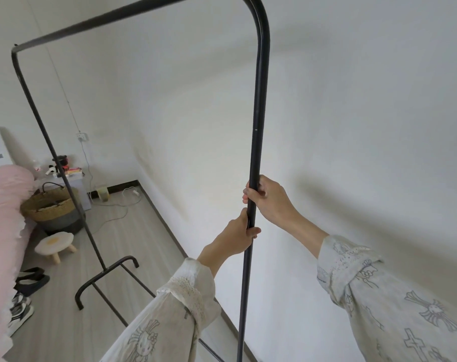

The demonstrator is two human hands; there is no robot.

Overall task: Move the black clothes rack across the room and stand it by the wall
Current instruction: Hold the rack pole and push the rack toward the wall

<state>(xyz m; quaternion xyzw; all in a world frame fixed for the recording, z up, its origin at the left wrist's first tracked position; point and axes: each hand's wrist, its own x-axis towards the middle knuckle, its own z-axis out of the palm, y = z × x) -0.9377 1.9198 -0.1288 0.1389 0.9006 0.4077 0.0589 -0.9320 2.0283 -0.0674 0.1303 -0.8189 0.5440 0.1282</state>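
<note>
The black clothes rack point(258, 105) is a bare metal frame with nothing hanging on it. Its near upright runs down the middle of the view, and its top bar slopes away to the far upright at the left. The far foot point(106, 276) rests on the grey wood floor. My right hand point(270, 198) grips the near upright at about mid height. Just below it, my left hand point(238, 235) grips the same upright. The rack runs close along the white wall point(352, 126) on the right. The near foot is hidden below the frame edge.
At the left are a bed with pink bedding point(5, 205), a woven basket point(52, 205), a small wooden stool point(55, 242) and several shoes point(26, 291). A white nightstand point(73, 178) with small items stands in the far corner, with cables point(117, 205) on the floor.
</note>
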